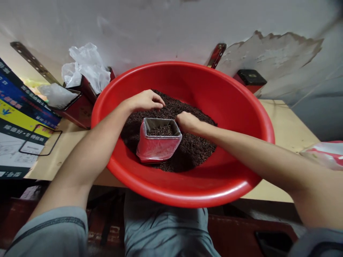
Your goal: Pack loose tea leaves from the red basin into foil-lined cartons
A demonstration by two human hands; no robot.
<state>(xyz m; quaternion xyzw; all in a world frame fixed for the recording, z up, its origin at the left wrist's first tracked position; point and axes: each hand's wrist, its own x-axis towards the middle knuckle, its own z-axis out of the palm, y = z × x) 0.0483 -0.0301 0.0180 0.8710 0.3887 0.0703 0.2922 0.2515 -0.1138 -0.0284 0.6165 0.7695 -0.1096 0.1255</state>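
Note:
A large red plastic basin (235, 117) holds a heap of dark, thin dried leaves that look like loose tea (198, 153). In the basin a rectangular tin (160, 147), lined with a clear plastic bag folded over its outside, stands slightly tilted and partly filled with the same leaves. My left hand (147, 100) hovers just behind the tin's opening, its fingers loosely stretched to the right and nothing visible in them. Beside the tin's right rear corner, my right hand (187, 123) is closed like a fist; its fingertips and anything inside them are hidden.
Tins with plastic liners (92, 73) stand left of the basin, near a printed cardboard box (24, 121). A dark-lidded tin (250, 80) is behind right. A red-and-white bag (327, 154) lies on the wooden table (286, 125). Behind is a peeling wall.

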